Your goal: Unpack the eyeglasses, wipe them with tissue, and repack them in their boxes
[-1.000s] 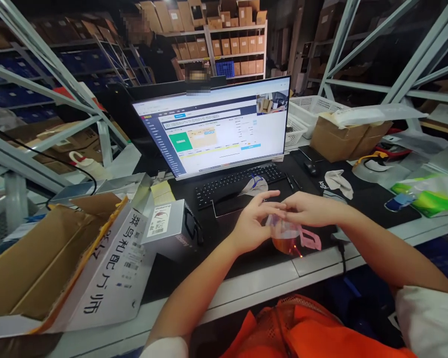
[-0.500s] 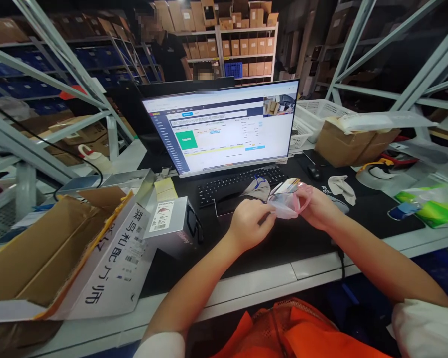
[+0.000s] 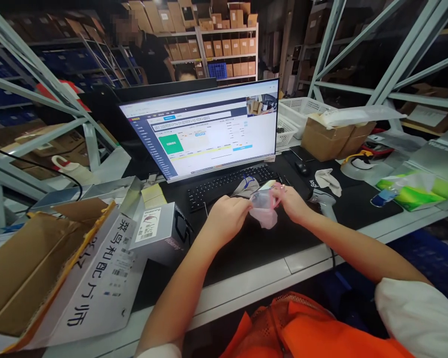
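My left hand (image 3: 228,217) is closed on the left edge of a small translucent plastic bag (image 3: 264,215) with pink trim, held above the desk mat in front of the keyboard. My right hand (image 3: 293,203) pinches the bag's right side, where the pink strip shows. A flat, light-coloured printed piece (image 3: 268,185) sticks up behind the bag's top, and I cannot make out whether it lies inside. Just beyond the left hand, a grey cloth-like item with blue trim (image 3: 247,185) rests by the keyboard (image 3: 229,185).
A monitor (image 3: 209,124) stands behind the keyboard. To the left are an open carton (image 3: 93,278) and a silver-grey box (image 3: 159,231). At right lie a mouse (image 3: 301,168), a white cloth (image 3: 328,182), a scanner (image 3: 323,200) and a green packet (image 3: 410,194). Another person (image 3: 149,54) stands beyond the monitor.
The view has swung to the right, so everything sits further left. The bag now hangs lower and more spread out between both hands, which keep hold of it.
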